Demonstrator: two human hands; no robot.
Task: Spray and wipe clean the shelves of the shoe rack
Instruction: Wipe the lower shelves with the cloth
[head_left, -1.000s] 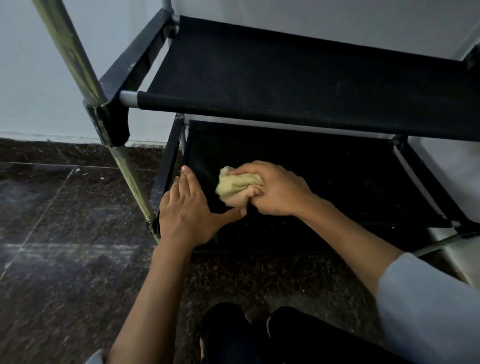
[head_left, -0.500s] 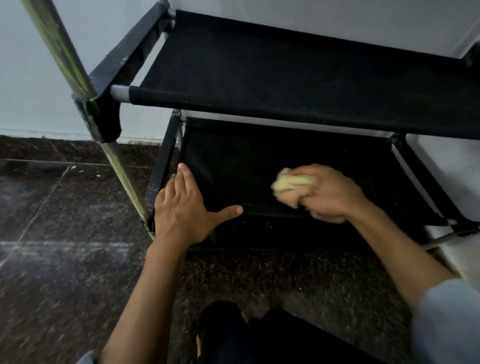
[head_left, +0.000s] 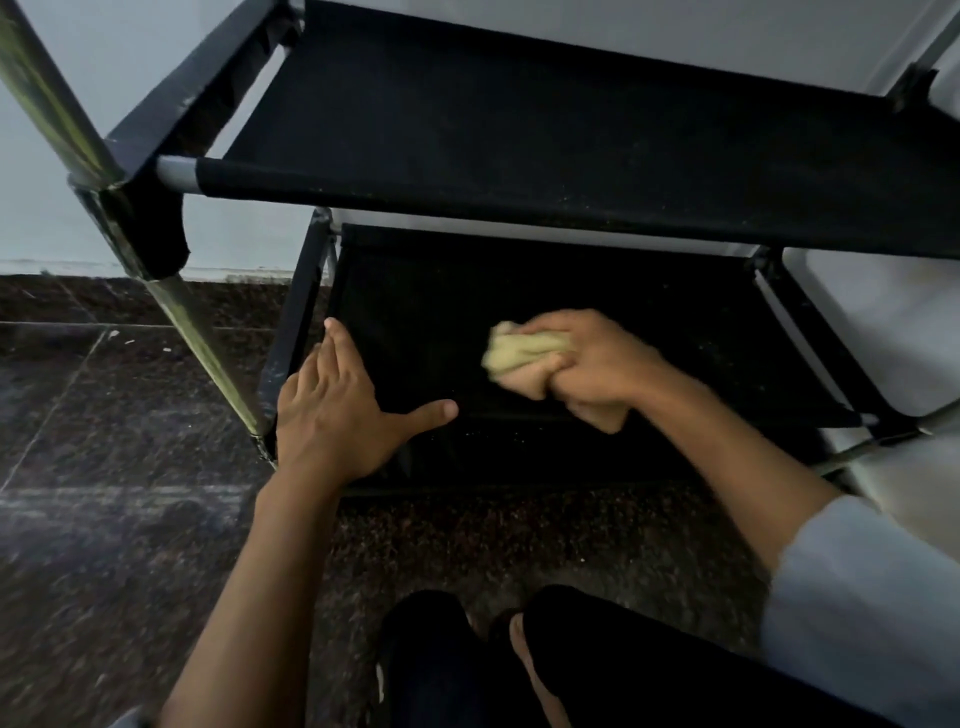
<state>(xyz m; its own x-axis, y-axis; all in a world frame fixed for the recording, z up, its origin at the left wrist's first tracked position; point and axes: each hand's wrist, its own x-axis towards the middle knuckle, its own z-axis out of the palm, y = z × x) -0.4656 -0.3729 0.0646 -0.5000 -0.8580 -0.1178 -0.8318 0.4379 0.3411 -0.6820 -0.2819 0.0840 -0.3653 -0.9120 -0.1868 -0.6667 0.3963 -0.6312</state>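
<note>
The shoe rack has black fabric shelves on metal tubes. Its upper shelf (head_left: 571, 135) spans the top of the view, and the bottom shelf (head_left: 426, 291) lies below it near the floor. My right hand (head_left: 582, 369) grips a bunched yellow-green cloth (head_left: 519, 351) and presses it on the middle of the bottom shelf. My left hand (head_left: 337, 410) rests flat with fingers straight on the shelf's front left corner, thumb spread to the right. No spray bottle is in view.
A shiny metal post (head_left: 47, 104) with a black corner joint (head_left: 140, 228) stands at the front left. Dark speckled stone floor (head_left: 104, 545) lies around the rack. A white wall (head_left: 234, 228) is behind. My dark-clad knees (head_left: 519, 665) are at the bottom.
My right hand swept the cloth from the left part of the bottom shelf to the right and is now at its middle. My left hand stayed on the front left corner.
</note>
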